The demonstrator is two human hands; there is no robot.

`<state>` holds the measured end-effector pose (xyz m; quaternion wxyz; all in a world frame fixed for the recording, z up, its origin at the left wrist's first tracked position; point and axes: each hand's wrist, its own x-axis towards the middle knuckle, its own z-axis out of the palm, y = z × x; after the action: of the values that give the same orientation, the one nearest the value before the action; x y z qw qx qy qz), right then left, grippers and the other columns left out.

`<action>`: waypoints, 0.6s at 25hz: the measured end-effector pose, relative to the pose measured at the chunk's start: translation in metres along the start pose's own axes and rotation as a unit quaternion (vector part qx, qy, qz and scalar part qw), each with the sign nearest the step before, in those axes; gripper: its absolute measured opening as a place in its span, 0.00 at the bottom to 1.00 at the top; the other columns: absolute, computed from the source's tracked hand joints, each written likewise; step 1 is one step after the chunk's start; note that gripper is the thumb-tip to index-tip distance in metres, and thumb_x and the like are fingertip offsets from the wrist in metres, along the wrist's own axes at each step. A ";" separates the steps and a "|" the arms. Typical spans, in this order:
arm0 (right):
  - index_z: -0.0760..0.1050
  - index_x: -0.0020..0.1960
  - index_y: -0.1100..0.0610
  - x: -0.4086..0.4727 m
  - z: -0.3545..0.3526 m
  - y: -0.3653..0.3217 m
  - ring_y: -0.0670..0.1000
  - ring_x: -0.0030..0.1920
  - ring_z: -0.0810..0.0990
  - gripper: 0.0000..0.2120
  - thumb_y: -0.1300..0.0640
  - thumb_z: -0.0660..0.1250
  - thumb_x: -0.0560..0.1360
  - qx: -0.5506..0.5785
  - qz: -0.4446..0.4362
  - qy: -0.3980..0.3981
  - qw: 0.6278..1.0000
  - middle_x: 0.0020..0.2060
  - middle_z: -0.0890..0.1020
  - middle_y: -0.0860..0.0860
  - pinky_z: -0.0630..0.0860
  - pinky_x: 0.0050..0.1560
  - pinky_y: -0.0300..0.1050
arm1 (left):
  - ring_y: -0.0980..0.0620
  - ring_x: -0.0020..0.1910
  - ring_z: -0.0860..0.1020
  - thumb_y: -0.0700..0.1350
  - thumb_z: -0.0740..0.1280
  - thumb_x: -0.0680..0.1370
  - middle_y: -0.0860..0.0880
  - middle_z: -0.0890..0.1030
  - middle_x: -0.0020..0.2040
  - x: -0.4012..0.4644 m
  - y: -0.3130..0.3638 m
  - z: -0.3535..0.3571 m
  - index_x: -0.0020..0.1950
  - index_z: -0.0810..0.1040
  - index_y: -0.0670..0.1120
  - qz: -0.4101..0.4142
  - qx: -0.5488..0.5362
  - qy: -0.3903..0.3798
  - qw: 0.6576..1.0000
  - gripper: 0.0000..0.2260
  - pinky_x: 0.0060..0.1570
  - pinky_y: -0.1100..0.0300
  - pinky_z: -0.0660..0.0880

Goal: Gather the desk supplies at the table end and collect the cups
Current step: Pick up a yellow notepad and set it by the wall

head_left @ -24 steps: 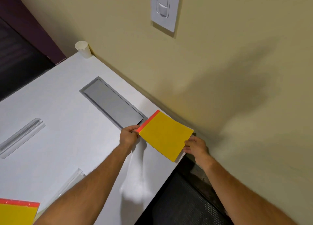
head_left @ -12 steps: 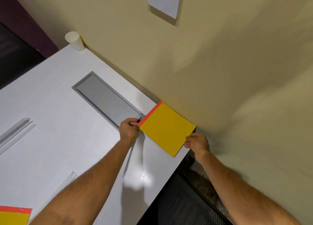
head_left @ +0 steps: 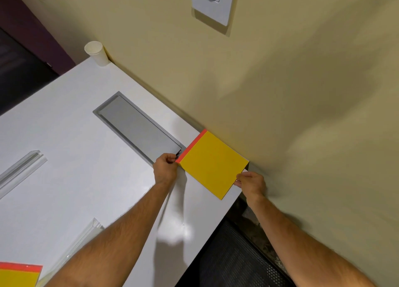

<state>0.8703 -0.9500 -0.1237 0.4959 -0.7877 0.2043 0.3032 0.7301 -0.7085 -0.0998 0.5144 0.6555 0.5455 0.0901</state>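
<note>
The square yellow notepad with the orange-red binding strip [head_left: 212, 164] is held from both sides: the left hand [head_left: 165, 168] is curled in a pinching grip at the near corner of the orange strip, and the right hand [head_left: 251, 184] pinches the opposite plain edge, thumb on top. The pad is at the right corner of the white tabletop [head_left: 64, 157], just beside the beige wall [head_left: 280, 92], with its near-right corner projecting past the tabletop edge; whether it lies flat or is slightly raised cannot be told. For the step to be done well, the pad would best be lowered level, squared into the corner and drawn fully onto the surface before either pinch is relaxed, so that it cannot tip off the edge. The grey recessed rectangular panel [head_left: 138, 128] lies just left of it and is better left uncovered. A white paper cup [head_left: 96, 53] stands well apart at the far corner, against the wall, not yet collected. A second yellow pad [head_left: 19, 276] and two clear plastic strips [head_left: 21, 171] lie nearer, left.
</note>
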 end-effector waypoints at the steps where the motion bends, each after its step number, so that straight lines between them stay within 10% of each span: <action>1: 0.81 0.53 0.68 -0.004 0.000 0.000 0.58 0.44 0.85 0.08 0.68 0.71 0.74 -0.011 -0.002 -0.003 1.000 0.44 0.84 0.59 0.83 0.46 0.47 | 0.52 0.45 0.79 0.30 0.68 0.75 0.48 0.83 0.45 -0.006 0.002 -0.003 0.49 0.82 0.44 0.008 -0.001 -0.007 1.000 0.10 0.51 0.58 0.77; 15: 0.71 0.69 0.49 -0.230 0.003 -0.013 0.49 0.66 0.73 0.21 0.51 0.68 0.78 -0.311 -0.292 -0.182 0.886 0.63 0.76 0.44 0.72 0.65 0.48 | 0.51 0.66 0.76 0.47 0.68 0.79 0.51 0.79 0.66 -0.172 -0.016 -0.132 0.69 0.75 0.48 0.159 0.101 -0.081 0.979 0.18 0.67 0.55 0.70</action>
<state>0.7089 -0.9369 0.0398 0.3200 -0.8563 -0.2343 0.3308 0.5636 -0.7731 0.0241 0.4670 0.7875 0.3974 0.0618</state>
